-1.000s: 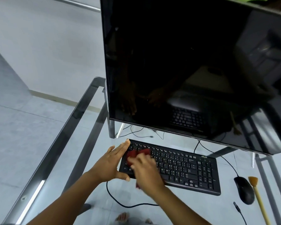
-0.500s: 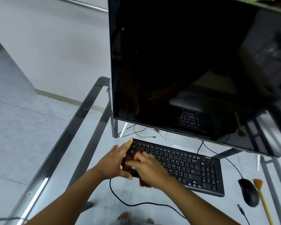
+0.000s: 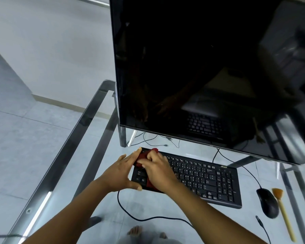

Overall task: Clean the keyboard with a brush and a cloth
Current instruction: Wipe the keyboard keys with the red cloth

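Under the right hand holding cloth, keyboard runs left-right.

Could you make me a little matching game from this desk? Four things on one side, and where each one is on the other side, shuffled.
Things:
1. cloth
2. brush
3. mouse
4. left hand

Places:
A. between the keyboard and the brush
B. against the keyboard's left end
C. under the right hand, on the keys
D. farthest right on the glass table

Pairs: 1-C, 2-D, 3-A, 4-B
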